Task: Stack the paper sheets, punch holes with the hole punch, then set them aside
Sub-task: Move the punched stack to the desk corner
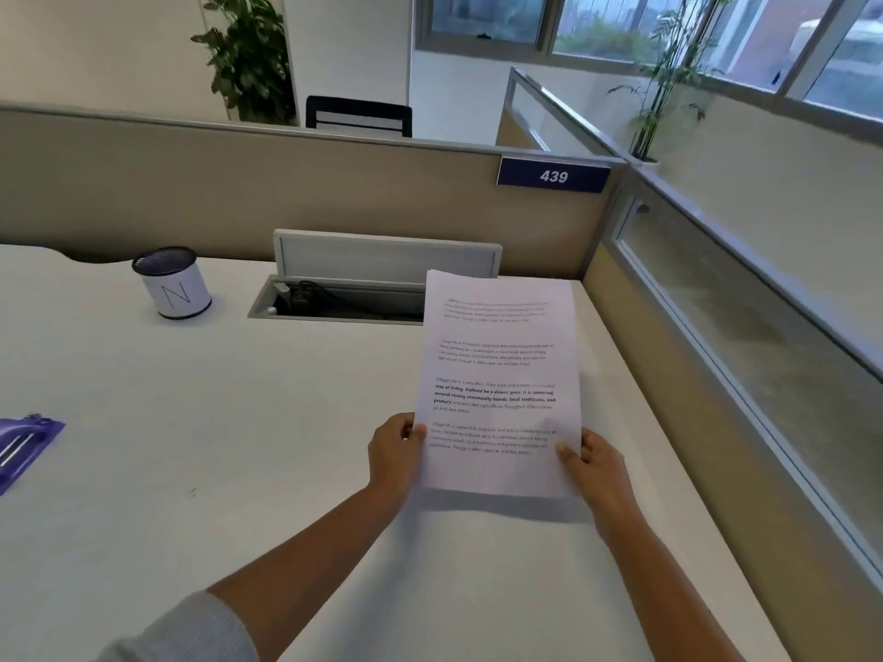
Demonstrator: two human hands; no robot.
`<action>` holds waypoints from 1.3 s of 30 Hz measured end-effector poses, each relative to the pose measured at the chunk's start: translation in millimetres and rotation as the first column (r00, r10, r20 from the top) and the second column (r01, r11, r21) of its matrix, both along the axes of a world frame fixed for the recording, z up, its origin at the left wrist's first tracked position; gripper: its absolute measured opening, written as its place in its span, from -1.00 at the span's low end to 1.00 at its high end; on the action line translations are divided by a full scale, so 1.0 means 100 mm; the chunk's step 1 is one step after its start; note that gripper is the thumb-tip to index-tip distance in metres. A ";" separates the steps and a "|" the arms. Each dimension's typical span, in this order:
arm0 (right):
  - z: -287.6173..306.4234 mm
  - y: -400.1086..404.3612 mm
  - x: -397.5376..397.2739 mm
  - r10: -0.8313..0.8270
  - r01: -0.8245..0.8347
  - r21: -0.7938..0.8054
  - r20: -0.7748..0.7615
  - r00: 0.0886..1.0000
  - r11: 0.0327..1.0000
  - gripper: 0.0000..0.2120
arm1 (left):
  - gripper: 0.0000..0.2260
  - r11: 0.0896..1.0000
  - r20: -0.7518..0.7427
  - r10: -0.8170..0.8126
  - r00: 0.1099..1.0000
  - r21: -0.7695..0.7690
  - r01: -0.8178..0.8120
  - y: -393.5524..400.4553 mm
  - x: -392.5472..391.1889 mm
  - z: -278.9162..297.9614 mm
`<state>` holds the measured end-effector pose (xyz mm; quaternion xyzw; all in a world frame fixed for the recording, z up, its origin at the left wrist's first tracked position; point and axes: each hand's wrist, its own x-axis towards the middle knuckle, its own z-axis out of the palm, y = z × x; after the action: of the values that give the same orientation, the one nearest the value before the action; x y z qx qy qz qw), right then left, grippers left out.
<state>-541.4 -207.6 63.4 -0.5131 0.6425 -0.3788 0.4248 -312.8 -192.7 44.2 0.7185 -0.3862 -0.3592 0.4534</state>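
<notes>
We are squaring the sheets [497,384], each hand's grip, left [394,453] and right [597,465], closed on a lower side edge above the tabletop [239,398], and next we must reach the punch [24,444] (far left).

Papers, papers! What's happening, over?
Both hands gripping: left hand, right hand. Paper sheets stacked, lifted off desk. Purple hole punch far left, untouched. Nothing blocking.
</notes>
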 end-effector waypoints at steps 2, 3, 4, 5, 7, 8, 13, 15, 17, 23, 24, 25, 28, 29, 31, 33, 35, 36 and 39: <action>-0.02 -0.05 -0.22 -0.048 0.048 0.014 -0.019 0.999 0.999 -0.76 | -0.81 0.997 0.065 -0.073 0.995 0.033 0.071 -0.12 -0.22 -0.01; -0.03 -0.08 -0.32 -0.069 0.070 0.023 -0.033 0.997 0.997 -0.76 | -0.82 0.994 0.076 -0.099 0.992 0.052 0.095 -0.18 -0.31 -0.02; -0.04 -0.12 -0.41 -0.091 0.093 0.038 -0.046 0.995 0.995 -0.76 | -0.81 0.991 0.075 -0.120 0.990 0.070 0.114 -0.24 -0.40 -0.03; -0.06 -0.16 -0.51 -0.111 0.114 0.057 -0.057 0.992 0.992 -0.76 | -0.81 0.988 0.061 -0.135 0.989 0.089 0.129 -0.30 -0.48 -0.05; -0.13 -0.27 -0.69 -0.132 0.142 0.099 -0.096 0.987 0.985 -0.75 | -0.79 0.978 0.042 -0.176 0.984 0.117 0.170 -0.41 -0.63 -0.09; -0.17 -0.32 -0.77 -0.131 0.145 0.123 -0.113 0.985 0.982 -0.74 | -0.78 0.971 0.043 -0.204 0.978 0.132 0.197 -0.45 -0.71 -0.11; -0.22 -0.57 -1.01 -0.164 0.188 0.218 -0.124 0.979 0.958 -0.72 | -0.79 0.962 -0.013 -0.212 0.977 0.175 0.211 -0.60 -0.91 -0.20; -0.18 -0.67 -1.05 -0.204 0.224 0.201 -0.119 0.972 0.954 -0.69 | -0.80 0.961 -0.077 -0.191 0.978 0.188 0.203 -0.68 -0.94 -0.20; -0.17 -0.76 -1.09 -0.206 0.230 0.177 -0.146 0.968 0.957 -0.69 | -0.81 0.955 -0.096 -0.211 0.973 0.191 0.226 -0.74 -0.96 -0.20; -0.18 -0.87 -1.16 -0.173 0.217 0.140 -0.273 0.946 0.966 -0.70 | -0.82 0.936 -0.058 -0.306 0.950 0.166 0.312 -0.80 -1.06 -0.20; -0.19 -0.86 -1.18 -0.170 0.220 0.143 -0.297 0.940 0.965 -0.70 | -0.82 0.933 -0.049 -0.320 0.946 0.160 0.324 -0.79 -1.08 -0.21; -0.21 -0.84 -1.20 -0.171 0.227 0.146 -0.321 0.931 0.963 -0.69 | -0.83 0.930 -0.040 -0.331 0.943 0.157 0.333 -0.78 -1.10 -0.21; -0.25 -0.77 -1.22 -0.199 0.260 0.118 -0.375 0.905 0.958 -0.70 | -0.84 0.925 -0.005 -0.353 0.935 0.144 0.350 -0.74 -1.16 -0.21; -0.27 -0.75 -1.22 -0.217 0.273 0.096 -0.386 0.897 0.957 -0.72 | -0.84 0.925 0.014 -0.358 0.934 0.138 0.353 -0.73 -1.18 -0.21; -0.29 -0.72 -1.21 -0.258 0.303 0.055 -0.394 0.882 0.951 -0.76 | -0.84 0.924 0.068 -0.370 0.927 0.129 0.359 -0.73 -1.20 -0.20; -0.32 -0.70 -1.20 -0.292 0.334 0.036 -0.404 0.867 0.942 -0.78 | -0.84 0.920 0.118 -0.385 0.915 0.129 0.371 -0.73 -1.21 -0.18; -0.34 -0.70 -1.20 -0.310 0.351 0.028 -0.410 0.858 0.936 -0.78 | -0.84 0.914 0.146 -0.401 0.904 0.136 0.383 -0.73 -1.21 -0.18; -0.35 -0.69 -1.21 -0.309 0.351 0.024 -0.420 0.853 0.936 -0.78 | -0.84 0.910 0.155 -0.409 0.899 0.142 0.389 -0.74 -1.21 -0.19; -0.36 -0.69 -1.20 -0.296 0.342 0.019 -0.458 0.838 0.939 -0.77 | -0.83 0.901 0.176 -0.428 0.886 0.162 0.403 -0.77 -1.21 -0.21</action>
<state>-661.8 -277.0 27.7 -0.4502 0.8174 -0.2833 0.2211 -434.1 -269.4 23.5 0.6786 -0.5539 -0.3938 0.2786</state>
